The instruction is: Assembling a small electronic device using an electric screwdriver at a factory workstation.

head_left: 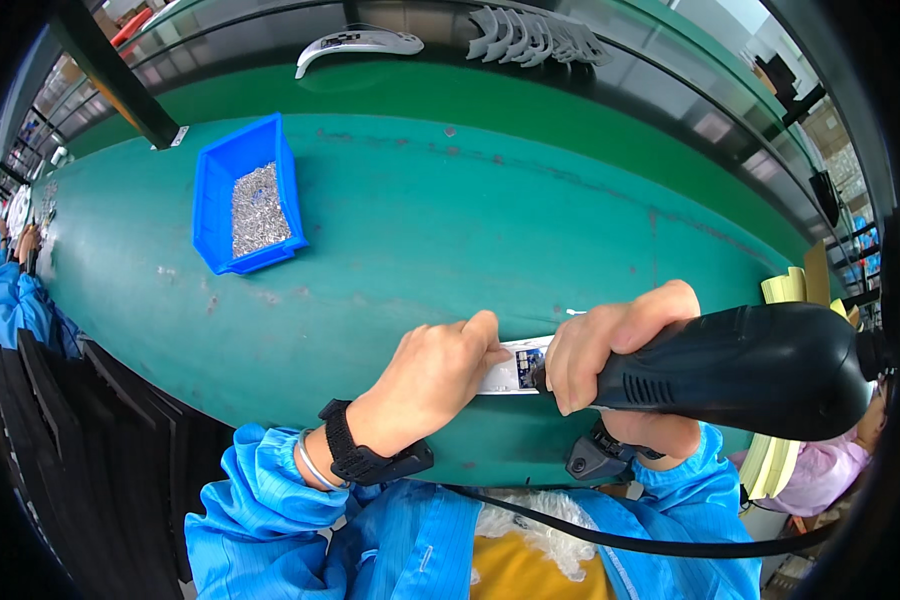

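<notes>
On the green work surface in front of me lies a white plastic housing with a small blue circuit board in it. The fingers of my left hand are closed on its left end, pressing it down. In my right hand is a black electric screwdriver, held almost level with its tip toward the board. The tip itself and the housing's right part are hidden behind that hand. Beyond my left hand stands a blue bin of small silvery screws.
Curved white housings and several similar parts rest on the back ledge. Yellow sheets stand at the right, near a person's pink sleeve. Black panels fill the lower left, below another person's blue sleeve. A cable crosses my front.
</notes>
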A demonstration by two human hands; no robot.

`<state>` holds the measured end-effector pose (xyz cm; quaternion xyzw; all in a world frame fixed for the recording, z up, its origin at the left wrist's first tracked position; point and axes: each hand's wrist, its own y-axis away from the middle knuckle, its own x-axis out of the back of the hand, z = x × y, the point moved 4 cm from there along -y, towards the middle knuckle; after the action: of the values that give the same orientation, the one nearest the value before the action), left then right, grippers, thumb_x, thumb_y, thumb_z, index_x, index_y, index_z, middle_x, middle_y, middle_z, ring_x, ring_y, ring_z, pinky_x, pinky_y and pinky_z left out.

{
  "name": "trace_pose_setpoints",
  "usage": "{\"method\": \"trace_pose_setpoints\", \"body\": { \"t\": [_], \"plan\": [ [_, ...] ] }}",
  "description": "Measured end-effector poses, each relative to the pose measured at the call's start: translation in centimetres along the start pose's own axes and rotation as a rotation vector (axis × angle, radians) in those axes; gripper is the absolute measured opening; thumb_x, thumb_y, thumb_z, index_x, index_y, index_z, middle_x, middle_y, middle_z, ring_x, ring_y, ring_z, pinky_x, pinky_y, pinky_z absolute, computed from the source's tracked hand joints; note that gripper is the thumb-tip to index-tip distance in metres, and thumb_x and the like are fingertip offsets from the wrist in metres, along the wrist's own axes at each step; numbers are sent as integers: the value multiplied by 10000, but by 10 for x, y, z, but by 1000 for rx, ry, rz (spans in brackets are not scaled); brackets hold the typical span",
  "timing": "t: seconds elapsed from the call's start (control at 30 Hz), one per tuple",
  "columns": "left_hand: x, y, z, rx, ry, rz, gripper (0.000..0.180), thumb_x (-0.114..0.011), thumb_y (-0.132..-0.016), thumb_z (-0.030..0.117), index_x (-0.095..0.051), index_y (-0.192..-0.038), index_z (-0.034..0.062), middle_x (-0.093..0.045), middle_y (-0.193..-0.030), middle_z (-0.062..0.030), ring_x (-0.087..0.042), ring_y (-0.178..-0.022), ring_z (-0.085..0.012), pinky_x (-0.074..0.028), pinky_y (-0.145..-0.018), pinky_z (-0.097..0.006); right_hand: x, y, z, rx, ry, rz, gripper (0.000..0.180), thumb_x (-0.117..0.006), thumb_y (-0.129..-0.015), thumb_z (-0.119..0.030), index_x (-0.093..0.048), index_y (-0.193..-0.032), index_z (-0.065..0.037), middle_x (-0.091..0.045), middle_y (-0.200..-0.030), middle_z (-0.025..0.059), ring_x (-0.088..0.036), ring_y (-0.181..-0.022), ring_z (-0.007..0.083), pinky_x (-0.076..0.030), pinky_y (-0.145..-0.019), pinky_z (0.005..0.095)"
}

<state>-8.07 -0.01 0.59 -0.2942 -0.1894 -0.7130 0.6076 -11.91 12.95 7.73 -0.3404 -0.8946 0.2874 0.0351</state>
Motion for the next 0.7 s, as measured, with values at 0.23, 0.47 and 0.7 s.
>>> {"method": "trace_pose_setpoints", "body": {
  "t": [0.23, 0.47, 0.7],
  "plan": [
    [0, 0, 4, -47, 42, 13, 211, -581, -757, 112, -407, -711, 3, -524, -583, -201, -531, -579, -382, -422, -490, -435, -3, 1, -3, -27, -61, -7, 594, -631, -675, -521, -345, -944, -76, -497, -590, 76, -511, -485, 185, -431, -483, 286],
    [0, -2, 9, -70, 57, 27, 190, -574, -763, 95, -412, -722, 5, -526, -624, -206, -531, -607, -377, -418, -504, -424, -1, 4, -8, -123, -34, 147, 636, -595, -676, -569, -345, -968, -63, -501, -581, 72, -516, -480, 179, -432, -479, 288],
    [4, -49, -16, -155, 244, 139, 97, -548, -757, -22, -452, -751, -7, -597, -747, -138, -589, -639, -209, -457, -560, -290, 36, 13, -48, 152, 29, 346, 722, -606, -628, -606, -343, -1011, -54, -519, -603, 86, -541, -511, 196, -453, -523, 290]
  ]
}}
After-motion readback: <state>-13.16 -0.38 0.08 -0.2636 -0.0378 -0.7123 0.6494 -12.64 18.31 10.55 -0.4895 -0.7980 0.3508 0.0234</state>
